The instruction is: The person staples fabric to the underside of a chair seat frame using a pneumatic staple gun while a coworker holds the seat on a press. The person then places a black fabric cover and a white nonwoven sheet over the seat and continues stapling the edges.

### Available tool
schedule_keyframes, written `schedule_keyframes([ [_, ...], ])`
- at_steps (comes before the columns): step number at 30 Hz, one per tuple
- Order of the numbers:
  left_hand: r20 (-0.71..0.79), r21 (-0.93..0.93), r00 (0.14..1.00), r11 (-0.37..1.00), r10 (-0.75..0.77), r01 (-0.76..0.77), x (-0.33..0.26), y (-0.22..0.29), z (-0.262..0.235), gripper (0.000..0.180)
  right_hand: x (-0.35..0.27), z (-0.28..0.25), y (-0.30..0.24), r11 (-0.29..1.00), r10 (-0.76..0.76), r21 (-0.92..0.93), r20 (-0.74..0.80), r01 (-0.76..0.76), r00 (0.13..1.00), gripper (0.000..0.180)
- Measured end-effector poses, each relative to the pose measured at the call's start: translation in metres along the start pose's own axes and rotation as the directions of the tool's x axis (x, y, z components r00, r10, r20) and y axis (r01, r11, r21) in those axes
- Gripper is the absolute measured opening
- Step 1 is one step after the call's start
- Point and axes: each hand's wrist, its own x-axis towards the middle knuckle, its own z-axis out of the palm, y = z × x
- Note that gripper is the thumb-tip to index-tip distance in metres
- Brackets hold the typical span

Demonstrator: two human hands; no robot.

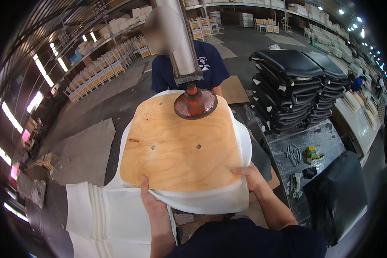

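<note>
A light plywood seat panel (182, 163) with several holes lies over a white cover or padding (210, 204) that sticks out around its edges. My left hand (154, 203) grips the near edge at the left, thumb up against the wood and fingers hidden beneath. At the right near corner my right hand (251, 177) does the same, its thumb laid on top of the panel. A round red-and-dark press foot (195, 103) under a metal column (182, 47) stands over the panel's far part; I cannot tell whether it touches.
A person in a dark blue shirt (159, 75) stands behind the column. Folded white material (107, 215) lies at the lower left. Stacked black seat pads (288, 86) and a dark table (305, 142) with hand tools (293, 155) are at the right, near a black padded piece (339, 193).
</note>
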Motion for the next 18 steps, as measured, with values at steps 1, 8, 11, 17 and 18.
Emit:
schedule_keyframes([
  [1, 0.006, 0.003, 1.000, 1.000, 0.005, -0.005, 0.002, -0.007, 0.003, 0.061, 0.005, -0.005, -0.006, 1.000, 0.000, -0.015, -0.019, 0.000, 1.000, 0.074],
  [8, -0.042, 0.001, 0.999, 1.000, -0.002, 0.002, 0.019, -0.048, 0.011, 0.058, 0.027, -0.035, -0.028, 0.994, 0.015, -0.103, -0.114, -0.027, 0.993, 0.072],
  [11, -0.070, 0.029, 0.998, 1.000, -0.011, 0.013, 0.018, -0.055, 0.014, 0.057, 0.032, -0.044, -0.031, 0.996, 0.018, -0.090, -0.096, -0.027, 0.995, 0.070],
  [17, 0.088, -0.010, 0.992, 0.996, 0.093, -0.092, 0.003, -0.039, -0.006, 0.065, 0.047, -0.070, -0.043, 0.999, 0.002, 0.041, -0.027, -0.001, 1.000, 0.075],
  [18, 0.196, -0.144, 0.976, 0.987, 0.092, -0.064, -0.003, -0.029, -0.003, 0.067, 0.047, -0.079, -0.048, 0.997, 0.020, 0.079, -0.013, -0.019, 1.000, 0.075],
])
